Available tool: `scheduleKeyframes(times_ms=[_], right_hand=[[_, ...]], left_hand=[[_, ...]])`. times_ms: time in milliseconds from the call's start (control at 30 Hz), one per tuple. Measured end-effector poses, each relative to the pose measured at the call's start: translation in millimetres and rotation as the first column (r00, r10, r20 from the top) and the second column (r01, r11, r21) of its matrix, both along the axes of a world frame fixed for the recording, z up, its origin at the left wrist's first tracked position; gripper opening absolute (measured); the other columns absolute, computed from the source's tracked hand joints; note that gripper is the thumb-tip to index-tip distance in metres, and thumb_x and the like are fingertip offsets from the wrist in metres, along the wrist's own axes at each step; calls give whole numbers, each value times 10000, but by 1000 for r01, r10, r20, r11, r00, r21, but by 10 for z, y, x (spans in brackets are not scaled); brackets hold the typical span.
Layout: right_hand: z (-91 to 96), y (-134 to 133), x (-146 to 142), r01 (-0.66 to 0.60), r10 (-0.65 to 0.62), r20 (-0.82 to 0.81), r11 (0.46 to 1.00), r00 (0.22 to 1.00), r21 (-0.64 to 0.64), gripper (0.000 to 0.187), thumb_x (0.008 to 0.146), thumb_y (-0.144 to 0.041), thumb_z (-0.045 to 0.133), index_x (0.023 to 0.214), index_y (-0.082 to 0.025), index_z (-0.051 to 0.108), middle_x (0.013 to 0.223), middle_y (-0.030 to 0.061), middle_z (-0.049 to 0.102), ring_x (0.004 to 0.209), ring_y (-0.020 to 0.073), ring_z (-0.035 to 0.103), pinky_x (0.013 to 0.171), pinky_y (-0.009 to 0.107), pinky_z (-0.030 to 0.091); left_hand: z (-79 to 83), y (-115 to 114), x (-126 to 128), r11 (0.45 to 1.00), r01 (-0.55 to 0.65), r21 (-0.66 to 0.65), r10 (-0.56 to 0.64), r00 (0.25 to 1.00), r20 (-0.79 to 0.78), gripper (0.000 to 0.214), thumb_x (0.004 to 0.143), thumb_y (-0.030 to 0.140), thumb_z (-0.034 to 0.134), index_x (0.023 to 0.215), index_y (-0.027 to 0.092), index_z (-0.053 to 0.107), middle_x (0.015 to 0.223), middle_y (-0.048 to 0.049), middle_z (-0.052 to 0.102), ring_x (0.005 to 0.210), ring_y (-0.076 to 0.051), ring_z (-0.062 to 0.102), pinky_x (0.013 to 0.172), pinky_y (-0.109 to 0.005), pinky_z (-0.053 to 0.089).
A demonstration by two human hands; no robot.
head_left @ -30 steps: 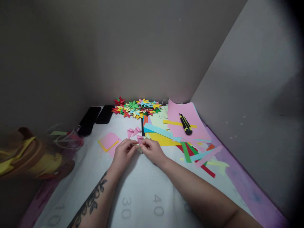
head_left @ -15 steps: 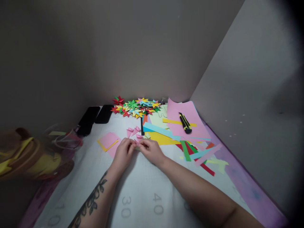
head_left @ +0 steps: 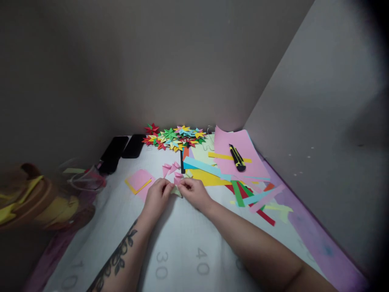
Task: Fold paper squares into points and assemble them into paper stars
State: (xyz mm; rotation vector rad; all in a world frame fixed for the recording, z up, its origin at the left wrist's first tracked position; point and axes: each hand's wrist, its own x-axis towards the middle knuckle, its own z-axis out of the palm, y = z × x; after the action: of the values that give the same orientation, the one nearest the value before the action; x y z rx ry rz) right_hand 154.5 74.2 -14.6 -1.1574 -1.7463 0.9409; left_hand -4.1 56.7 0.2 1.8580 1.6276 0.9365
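Note:
My left hand (head_left: 158,194) and my right hand (head_left: 194,192) meet at the middle of the white mat (head_left: 179,235), fingertips pinched. Between them they grip a small pale green folded paper piece (head_left: 176,191), partly hidden by my fingers. Just beyond my fingertips lies a pink folded paper piece (head_left: 178,177). More small pink folded pieces (head_left: 170,168) sit a little farther back. Beside my left hand is a stack of pink and yellow paper squares (head_left: 139,181).
Folded paper stars (head_left: 173,137) are piled at the back wall. A utility knife (head_left: 237,157) rests on pink sheets (head_left: 232,142) at right, near coloured paper strips (head_left: 255,196). Two dark phones (head_left: 133,146) lie back left. A clay pot (head_left: 36,198) stands at the left edge.
The pale green piece between my fingertips shows more below them now, and the pink piece behind is less covered. My hands have barely shifted.

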Motion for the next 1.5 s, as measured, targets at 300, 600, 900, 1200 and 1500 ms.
scheduleKeyframes(times_ms=[300,600,900,1200,1500], right_hand=[[22,-6,9,-38,33,-62,996,998,-77,207,777,-228,525,581,-185,575,522,-30,541,508,114,498,509,202,373],[51,-26,-8,-45,17,-163,984,986,-170,192,766,-256,552,588,-182,550,492,-38,545,450,102,491,458,197,374],[-10,9,4,-1,-37,-209,985,977,-175,200,764,-272,552,589,-175,541,503,-41,535,462,89,469,460,189,370],[32,11,22,-88,30,-244,968,969,-234,267,776,-304,584,548,-165,578,485,-13,557,453,99,485,458,200,366],[39,6,6,-16,-40,-227,971,973,-238,227,751,-298,588,563,-177,545,439,-50,492,423,88,434,430,189,339]], left_hand=[[50,-12,24,1000,28,2,-28,999,-35,244,861,337,449,686,182,517,705,-8,543,688,-159,509,639,-264,365],[44,-32,43,999,-34,-29,37,993,114,269,838,367,491,647,178,502,637,19,512,617,-132,473,582,-237,342],[86,-14,35,986,-102,-130,142,923,357,233,805,379,521,709,168,545,621,38,514,588,-112,466,553,-209,351],[87,-46,74,985,-94,-145,143,915,378,248,793,376,547,663,166,530,591,33,529,560,-108,471,535,-206,350],[72,-42,98,986,-39,-161,97,923,372,202,752,355,576,786,157,594,689,-3,605,606,-130,529,565,-221,391]])
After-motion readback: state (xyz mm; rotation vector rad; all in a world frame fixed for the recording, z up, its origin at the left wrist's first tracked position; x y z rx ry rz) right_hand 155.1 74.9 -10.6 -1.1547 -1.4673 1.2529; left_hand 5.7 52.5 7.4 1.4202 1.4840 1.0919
